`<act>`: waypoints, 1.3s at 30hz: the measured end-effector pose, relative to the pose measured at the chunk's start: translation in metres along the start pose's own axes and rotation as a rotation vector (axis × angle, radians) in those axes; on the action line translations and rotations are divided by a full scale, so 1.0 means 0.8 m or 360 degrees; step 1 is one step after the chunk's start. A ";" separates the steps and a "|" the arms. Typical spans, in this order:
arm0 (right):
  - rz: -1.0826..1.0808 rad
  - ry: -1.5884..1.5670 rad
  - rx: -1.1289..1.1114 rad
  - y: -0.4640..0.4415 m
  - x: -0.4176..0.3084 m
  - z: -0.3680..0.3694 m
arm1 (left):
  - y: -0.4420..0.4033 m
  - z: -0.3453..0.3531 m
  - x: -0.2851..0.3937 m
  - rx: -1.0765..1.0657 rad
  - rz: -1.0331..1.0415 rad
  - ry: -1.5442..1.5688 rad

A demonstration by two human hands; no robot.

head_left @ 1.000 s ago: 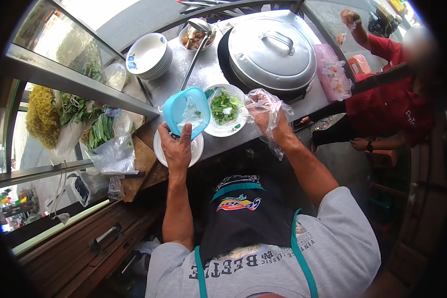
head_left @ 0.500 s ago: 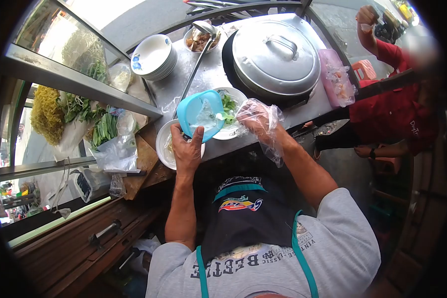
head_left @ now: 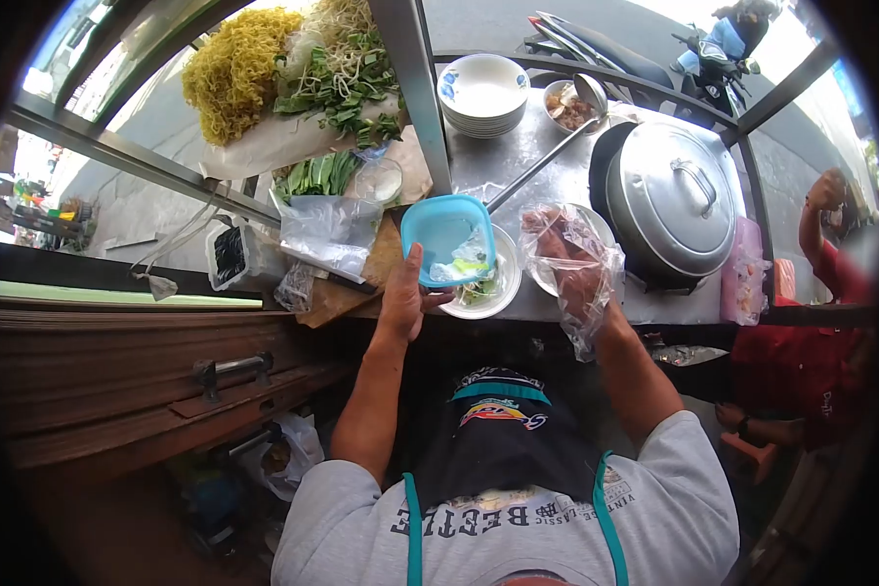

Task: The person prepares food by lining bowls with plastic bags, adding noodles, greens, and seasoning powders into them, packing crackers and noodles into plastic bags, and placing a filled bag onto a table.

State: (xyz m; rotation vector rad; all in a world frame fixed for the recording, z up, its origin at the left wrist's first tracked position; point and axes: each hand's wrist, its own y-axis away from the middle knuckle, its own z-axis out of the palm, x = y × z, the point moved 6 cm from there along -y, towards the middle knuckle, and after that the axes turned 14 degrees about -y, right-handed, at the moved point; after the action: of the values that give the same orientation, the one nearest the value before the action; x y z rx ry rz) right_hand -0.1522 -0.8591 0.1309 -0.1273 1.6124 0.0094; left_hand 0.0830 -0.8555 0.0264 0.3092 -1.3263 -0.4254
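My left hand [head_left: 412,301] grips a light-blue square plastic tub [head_left: 439,220] by its near side, thumb up. In the tub lies something whitish and crumpled with a pale green piece; I cannot make out its kind. Partly under the tub stands a white bowl [head_left: 503,298] with chopped greens. My right hand [head_left: 574,269] wears a clear plastic bag as a glove. Its fingers reach forward and look apart, with nothing visible in them, though the bag blurs them. It covers part of a second white bowl [head_left: 604,227].
Behind stand stacked bowls [head_left: 483,93], a bowl of brown food pieces [head_left: 562,107] and a long ladle [head_left: 547,156]. A lidded pot [head_left: 674,195] is at right, beside a pink container [head_left: 744,269]. Yellow noodles [head_left: 239,73] and greens lie left. A person in red [head_left: 801,371] stands at right.
The view has turned left, so the counter appears farther right. My left hand has moved the tub over the greens bowl. My right hand has drawn away from that bowl toward the other one.
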 end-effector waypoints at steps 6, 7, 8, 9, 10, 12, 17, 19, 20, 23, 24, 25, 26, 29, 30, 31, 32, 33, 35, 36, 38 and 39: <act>-0.0871 0.0873 -0.0049 0.005 0.002 0.037 | -0.066 -0.123 0.066 0.0389 -0.0027 -0.0301; -0.0446 -0.0013 0.0025 0.009 0.043 0.035 | -0.090 -0.139 0.082 0.0427 0.0024 -0.0504; 0.0182 -0.0443 0.0191 0.010 0.052 0.041 | -0.109 -0.147 0.101 0.0569 0.0050 -0.0707; -0.0009 -0.0225 0.0222 0.023 0.038 0.038 | -0.154 -0.175 0.106 0.0501 0.0058 -0.0881; -0.0032 -0.0262 0.0262 0.034 0.048 0.041 | -0.194 -0.194 0.115 0.0409 0.0017 -0.1051; 0.0046 -0.0616 0.0345 0.053 0.092 0.044 | -0.263 -0.213 0.129 0.0545 0.0067 -0.1340; -0.0216 -0.0331 0.0451 0.083 0.137 0.018 | -0.388 -0.217 0.115 0.0034 0.0415 -0.1846; -0.0158 -0.0575 0.0482 0.096 0.146 0.013 | -0.390 -0.194 0.120 -0.0073 0.0338 -0.1997; -0.0131 -0.0697 0.0502 0.103 0.149 0.010 | -0.394 -0.184 0.123 -0.0109 0.0303 -0.2092; -0.0016 -0.0902 0.0485 0.110 0.136 0.006 | -0.447 -0.177 0.119 -0.0053 0.0188 -0.2476; -0.0118 -0.0870 0.0528 0.116 0.132 -0.001 | -0.462 -0.185 0.120 -0.0020 0.0175 -0.2575; -0.0212 -0.0849 0.0544 0.117 0.132 -0.002 | -0.475 -0.186 0.115 -0.0025 0.0213 -0.2678; -0.0094 -0.0960 0.0588 0.114 0.133 -0.001 | -0.483 -0.197 0.113 -0.0022 0.0266 -0.2786; 0.0232 -0.0988 0.0702 0.105 0.121 0.006 | -0.505 -0.224 0.082 -0.0001 0.0539 -0.3078; 0.0241 -0.0944 0.0639 0.105 0.106 0.007 | -0.506 -0.237 0.075 0.0069 0.0629 -0.3091; 0.0229 -0.0944 0.0725 0.099 0.113 0.008 | -0.494 -0.258 0.075 0.0343 0.0769 -0.2987; 0.0159 -0.0470 0.0588 0.095 0.089 0.011 | -0.456 -0.243 0.087 0.0422 0.0673 -0.2947; 0.0399 -0.0945 0.0710 0.090 0.116 0.014 | -0.392 -0.221 0.107 0.0589 0.0611 -0.2779; 0.0417 -0.0513 0.0500 0.072 0.092 0.031 | -0.269 -0.174 0.138 0.0834 0.0621 -0.2313; 0.0435 -0.0566 0.0459 0.064 0.099 0.038 | -0.208 -0.158 0.148 0.0881 0.0671 -0.1994; 0.0325 -0.0122 0.0155 0.028 0.082 0.066 | -0.117 -0.142 0.127 0.0858 0.0966 -0.1078; 0.0250 0.0104 0.0006 0.008 0.074 0.081 | -0.092 -0.148 0.099 0.0809 0.0912 -0.0859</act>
State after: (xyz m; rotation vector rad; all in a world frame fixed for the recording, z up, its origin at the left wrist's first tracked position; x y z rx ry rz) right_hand -0.0907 -0.8515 0.0688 0.0019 1.6840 0.1247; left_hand 0.2040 -0.9603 0.0351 0.2215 -1.9679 0.3497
